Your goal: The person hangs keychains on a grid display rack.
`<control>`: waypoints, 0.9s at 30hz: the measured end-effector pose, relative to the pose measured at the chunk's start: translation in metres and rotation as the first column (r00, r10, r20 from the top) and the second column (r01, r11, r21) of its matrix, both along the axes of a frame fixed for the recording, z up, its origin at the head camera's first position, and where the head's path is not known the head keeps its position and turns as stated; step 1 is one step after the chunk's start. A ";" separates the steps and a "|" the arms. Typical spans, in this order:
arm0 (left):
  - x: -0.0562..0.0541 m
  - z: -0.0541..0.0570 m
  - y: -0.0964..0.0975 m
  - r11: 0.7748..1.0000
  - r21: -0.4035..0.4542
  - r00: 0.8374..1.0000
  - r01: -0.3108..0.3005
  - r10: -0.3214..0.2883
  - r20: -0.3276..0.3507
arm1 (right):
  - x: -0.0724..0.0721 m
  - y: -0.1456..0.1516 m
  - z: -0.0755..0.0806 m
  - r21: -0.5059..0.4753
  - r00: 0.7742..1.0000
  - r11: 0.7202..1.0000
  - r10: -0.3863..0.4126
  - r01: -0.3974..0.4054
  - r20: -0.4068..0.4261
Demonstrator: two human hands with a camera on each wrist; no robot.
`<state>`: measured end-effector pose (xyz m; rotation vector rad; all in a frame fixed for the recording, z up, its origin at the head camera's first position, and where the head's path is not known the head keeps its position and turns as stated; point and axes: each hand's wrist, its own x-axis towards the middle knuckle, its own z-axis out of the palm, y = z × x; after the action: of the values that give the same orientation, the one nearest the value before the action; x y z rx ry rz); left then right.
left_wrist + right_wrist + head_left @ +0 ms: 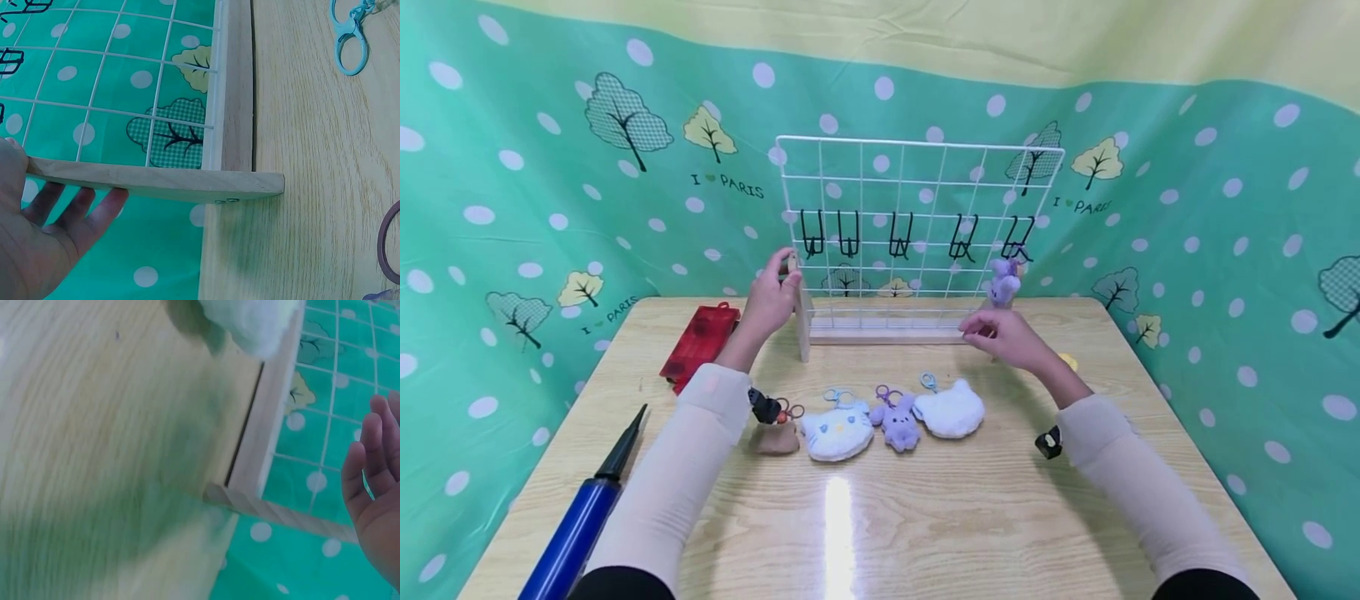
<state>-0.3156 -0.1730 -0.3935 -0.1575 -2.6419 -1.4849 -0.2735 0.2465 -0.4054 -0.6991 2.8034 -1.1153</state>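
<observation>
My left hand [772,296] grips the left wooden upright [803,321] of a white wire grid rack [917,144]. In the left wrist view, the fingers lie under the wooden upright [156,177] with the thumb side above it. Several black hooks [900,247] hang on the grid. From the rightmost hook dangles a small purple plush keychain [1002,283]. Just below that plush, by the rack's lower right end, is my right hand [1003,335], holding nothing. Its fingers are loosely bent in the right wrist view, with the hand [381,494] beside the grid.
In front of the rack lie a brown plush [777,439], a white cat-face plush [838,432], a purple plush [898,425] and another white plush [953,410]. A red case [703,337] and a blue pump [574,521] are at left. Something yellow [1068,362] lies behind the right wrist.
</observation>
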 end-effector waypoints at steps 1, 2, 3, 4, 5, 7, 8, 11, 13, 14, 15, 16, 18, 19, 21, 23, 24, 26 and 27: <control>0.000 0.000 0.000 1.000 0.001 1.000 0.001 -0.001 -0.003 | -0.002 -0.002 -0.002 -0.001 1.000 1.000 0.019 -0.019 -0.006; 0.000 0.001 0.000 1.000 0.003 1.000 0.004 -0.004 -0.003 | -0.003 -0.004 -0.004 -0.001 0.999 0.999 0.034 -0.034 -0.005; 0.000 0.001 0.000 1.000 0.005 1.000 0.004 -0.004 -0.005 | -0.004 -0.007 -0.006 0.000 0.999 0.999 0.048 -0.048 -0.004; 0.000 0.001 0.000 1.000 0.003 1.000 0.003 -0.003 -0.007 | -0.004 -0.009 -0.007 -0.002 0.998 0.998 0.059 -0.059 -0.002; 0.000 0.002 0.000 1.000 0.002 1.000 0.002 -0.002 -0.010 | -0.005 -0.011 -0.009 0.001 0.998 0.998 0.070 -0.070 0.003; 0.000 0.002 0.000 1.000 -0.002 1.000 0.002 -0.002 -0.018 | -0.007 -0.015 -0.012 0.013 0.996 0.996 0.087 -0.087 0.016; 0.000 0.002 -0.001 1.000 -0.002 1.000 0.002 -0.003 -0.020 | -0.007 -0.016 -0.013 0.017 0.995 0.996 0.091 -0.092 0.032; -0.001 0.002 -0.001 1.000 -0.003 1.000 0.004 -0.004 -0.024 | -0.010 -0.020 -0.019 0.042 0.991 0.991 0.124 -0.127 0.055; -0.002 0.001 -0.001 1.000 -0.001 1.000 0.010 -0.010 -0.028 | -0.011 -0.022 -0.022 0.058 0.987 0.987 0.145 -0.149 0.068; -0.003 0.000 -0.001 1.000 0.000 1.000 0.011 -0.011 -0.028 | -0.011 -0.023 -0.024 0.067 0.986 0.986 0.151 -0.156 0.078; -0.003 0.000 -0.001 1.000 0.002 1.000 0.012 -0.012 -0.029 | -0.012 -0.023 -0.025 0.076 0.984 0.983 0.159 -0.166 0.085; -0.004 0.000 -0.001 1.000 0.002 0.999 0.014 -0.014 -0.032 | -0.012 -0.024 -0.026 0.084 0.982 0.982 0.160 -0.168 0.097; -0.004 0.000 -0.001 1.000 0.005 0.999 0.016 -0.016 -0.032 | -0.012 -0.026 -0.027 0.097 0.979 0.980 0.160 -0.173 0.128; -0.004 0.000 -0.001 1.000 0.006 0.999 0.016 -0.016 -0.030 | -0.012 -0.027 -0.029 0.102 0.977 0.979 0.159 -0.174 0.144; -0.003 0.000 -0.001 1.000 0.006 1.000 0.014 -0.013 -0.027 | -0.013 -0.028 -0.032 0.118 0.973 0.976 0.161 -0.182 0.166; -0.002 0.000 -0.001 1.000 0.003 1.000 0.008 -0.008 -0.020 | -0.013 -0.029 -0.036 0.135 0.968 0.972 0.163 -0.191 0.191; -0.002 0.000 -0.001 1.000 0.004 1.000 0.006 -0.006 -0.016 | -0.013 -0.030 -0.037 0.138 0.965 0.970 0.168 -0.198 0.203; -0.001 0.000 0.000 1.000 0.004 1.000 0.004 -0.004 -0.008 | -0.012 -0.031 -0.041 0.141 0.957 0.966 0.180 -0.216 0.229; -0.001 0.000 0.000 1.000 0.002 1.000 0.005 -0.005 -0.007 | -0.012 -0.032 -0.042 0.140 0.951 0.964 0.187 -0.225 0.245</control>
<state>-0.3164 -0.1730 -0.3937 -0.1688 -2.6363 -1.4861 -0.2856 0.2148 -0.4478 -0.7711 2.5236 -0.8541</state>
